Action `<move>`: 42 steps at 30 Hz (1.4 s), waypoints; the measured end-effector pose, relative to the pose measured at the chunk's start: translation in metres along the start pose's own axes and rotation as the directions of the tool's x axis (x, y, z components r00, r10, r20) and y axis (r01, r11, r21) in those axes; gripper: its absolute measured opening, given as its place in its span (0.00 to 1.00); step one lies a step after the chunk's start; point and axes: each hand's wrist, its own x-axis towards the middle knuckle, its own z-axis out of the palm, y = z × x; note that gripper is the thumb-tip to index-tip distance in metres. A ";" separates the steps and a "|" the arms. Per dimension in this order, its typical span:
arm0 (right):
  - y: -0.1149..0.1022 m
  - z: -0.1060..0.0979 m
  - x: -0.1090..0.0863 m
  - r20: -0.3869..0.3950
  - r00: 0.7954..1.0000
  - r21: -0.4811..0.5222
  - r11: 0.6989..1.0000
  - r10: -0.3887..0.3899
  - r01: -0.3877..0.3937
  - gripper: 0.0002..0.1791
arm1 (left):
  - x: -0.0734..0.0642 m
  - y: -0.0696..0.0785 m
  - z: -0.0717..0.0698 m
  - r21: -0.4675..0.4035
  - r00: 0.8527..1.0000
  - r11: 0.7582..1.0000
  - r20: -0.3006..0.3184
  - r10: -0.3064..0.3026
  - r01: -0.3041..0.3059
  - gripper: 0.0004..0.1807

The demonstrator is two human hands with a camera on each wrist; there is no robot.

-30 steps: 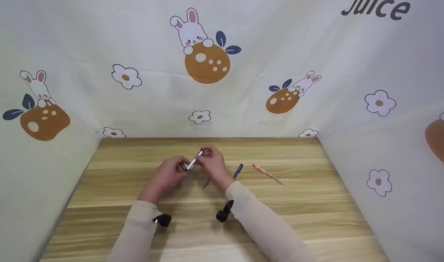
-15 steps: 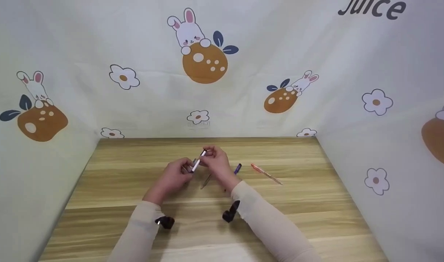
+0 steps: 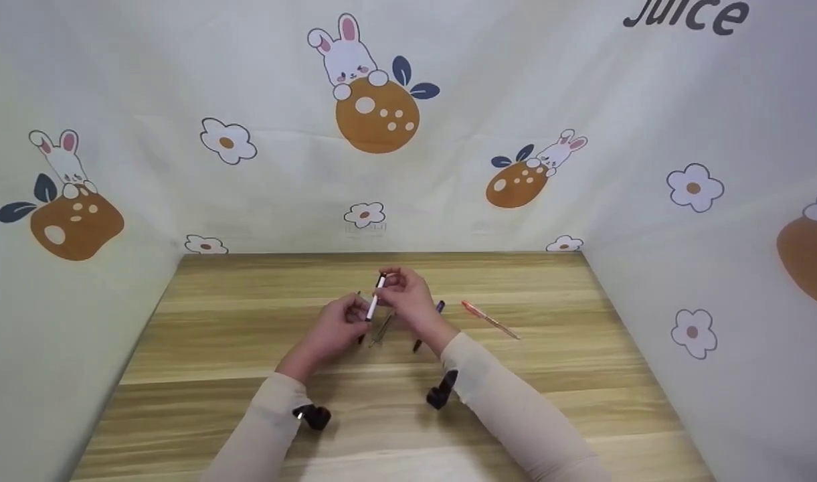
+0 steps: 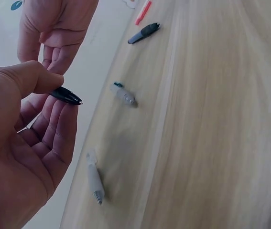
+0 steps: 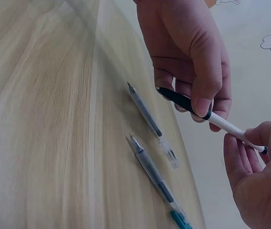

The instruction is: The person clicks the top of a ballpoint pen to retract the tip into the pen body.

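Note:
Both hands hold one white pen [image 3: 376, 299] above the table. Its barrel [image 5: 228, 126] is white, with a black grip section at one end and a dark tip at the other. My left hand [image 3: 339, 325] pinches the black grip [image 4: 67, 95] between thumb and fingers, the point sticking out past them. Near the other end, my right hand [image 3: 409, 292] pinches the pen with its thumb and fingers. In the right wrist view, two clear-barrelled pens lie on the table beyond the hands: one grey [image 5: 145, 112], one with a teal clip [image 5: 179, 218].
An orange-capped pen [image 3: 490, 319] lies right of the hands on the wooden table [image 3: 549, 402]. A dark pen [image 3: 418, 345] is partly hidden by the right forearm. Fabric walls [image 3: 274, 187] with rabbit prints enclose the back and sides.
Both hands have shifted a little to the right with the pen, which now stands steeper in the head view. More of the pens beneath the hands shows.

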 end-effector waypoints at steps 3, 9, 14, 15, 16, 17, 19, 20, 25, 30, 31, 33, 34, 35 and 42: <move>-0.002 -0.006 -0.002 0.031 0.999 -0.015 1.000 -0.017 0.018 0.21 | 0.001 -0.001 0.006 -0.019 1.000 1.000 0.011 0.018 -0.018 0.10; -0.007 -0.016 -0.005 0.060 0.997 -0.058 0.997 -0.041 0.045 0.22 | 0.003 0.000 0.016 -0.041 0.999 0.998 0.010 0.037 -0.037 0.10; -0.011 -0.023 -0.008 0.074 0.996 -0.094 0.993 -0.059 0.066 0.21 | 0.003 0.002 0.025 -0.094 1.000 0.996 0.014 0.012 -0.011 0.09; -0.012 -0.024 -0.009 0.079 0.995 -0.098 0.993 -0.061 0.069 0.21 | 0.002 0.003 0.027 -0.111 1.000 0.994 0.017 0.010 -0.008 0.09; -0.012 -0.026 -0.010 0.084 0.994 -0.098 0.993 -0.063 0.071 0.21 | 0.003 0.003 0.029 -0.130 1.000 0.992 0.020 0.004 -0.001 0.09; -0.013 -0.027 -0.011 0.091 0.994 -0.095 0.993 -0.065 0.073 0.21 | 0.003 0.003 0.031 -0.151 1.000 0.989 0.025 -0.002 0.005 0.09; -0.014 -0.029 -0.012 0.102 0.992 -0.095 0.992 -0.071 0.081 0.22 | 0.003 0.002 0.035 -0.188 1.000 0.982 0.029 -0.012 0.018 0.10; -0.014 -0.031 -0.013 0.108 0.991 -0.091 0.992 -0.073 0.083 0.22 | 0.002 0.002 0.037 -0.204 0.999 0.979 0.028 -0.017 0.023 0.10; -0.015 -0.037 -0.016 0.138 0.988 -0.062 0.995 -0.073 0.082 0.22 | 0.002 0.002 0.045 -0.208 1.000 0.978 0.016 -0.014 0.017 0.11; -0.015 -0.044 -0.020 0.159 0.985 -0.078 0.993 -0.073 0.086 0.22 | -0.001 0.005 0.053 -0.207 1.000 0.978 0.020 0.001 0.003 0.11; -0.015 -0.045 -0.021 0.159 0.985 -0.089 0.992 -0.071 0.086 0.22 | -0.001 0.006 0.054 -0.226 1.000 0.974 0.025 -0.003 0.009 0.11; -0.016 -0.048 -0.023 0.159 0.985 -0.110 0.990 -0.070 0.088 0.23 | -0.002 0.005 0.057 -0.266 0.999 0.964 0.041 -0.011 0.021 0.11; -0.017 -0.049 -0.024 0.158 0.985 -0.115 0.989 -0.069 0.088 0.23 | -0.002 0.005 0.059 -0.285 0.999 0.958 0.050 -0.014 0.027 0.11; -0.017 -0.051 -0.025 0.158 0.985 -0.120 0.989 -0.069 0.088 0.23 | -0.002 0.006 0.060 -0.300 0.998 0.953 0.056 -0.018 0.034 0.11; -0.019 -0.056 -0.029 0.158 0.984 -0.107 0.989 -0.085 0.102 0.22 | -0.002 0.009 0.066 -0.321 0.997 0.947 0.071 -0.009 0.031 0.11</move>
